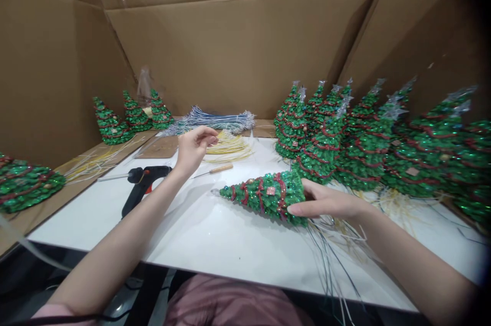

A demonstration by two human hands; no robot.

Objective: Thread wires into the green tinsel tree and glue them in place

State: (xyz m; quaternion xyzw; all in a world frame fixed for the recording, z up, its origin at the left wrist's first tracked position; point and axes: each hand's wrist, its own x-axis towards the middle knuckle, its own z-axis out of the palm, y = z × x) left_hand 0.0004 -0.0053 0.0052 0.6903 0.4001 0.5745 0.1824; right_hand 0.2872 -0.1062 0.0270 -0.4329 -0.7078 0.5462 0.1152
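Observation:
A small green Christmas tree point(264, 194) with red garlands lies on its side on the white table, its tip pointing left. My right hand point(322, 200) grips it at the base, thumb on the near side; the other fingers are partly hidden behind it. Thin green and white wires point(328, 254) trail from the base over the table's front edge. My left hand point(196, 148) is raised beside a bundle of yellow wires point(230, 148), its fingers curled together in a pinch. Whatever is between those fingertips is too small to make out.
Several finished-looking trees point(364, 142) with clear stars crowd the right side. More trees point(111, 121) stand at the back left. A black glue gun point(141, 185) lies left of a wooden-handled awl point(220, 169). Blue-white wire bundles point(218, 120) lie before the cardboard wall point(230, 49).

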